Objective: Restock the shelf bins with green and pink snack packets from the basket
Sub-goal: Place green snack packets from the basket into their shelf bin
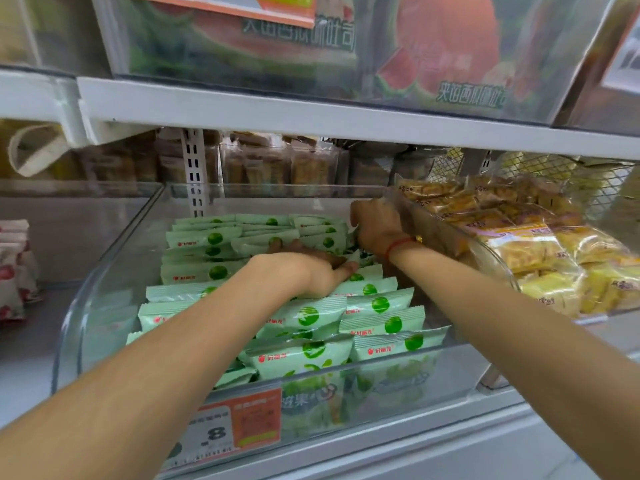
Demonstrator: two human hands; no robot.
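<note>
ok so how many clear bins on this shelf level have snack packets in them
3: the middle bin with green packets, the right bin with yellow packets, and a left bin, cut off, with red-and-white packets. More may be hidden.

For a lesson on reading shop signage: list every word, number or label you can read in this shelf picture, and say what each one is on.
".8": price tag on the clear bin front; any leading digit is cut off.
Orange label beside it: print too blurred to read.
Green packets: small red logo with Chinese characters, too small to read surely.
Upper bin posters: large Chinese lettering, blurred.
Yellow packets: print unreadable.
</note>
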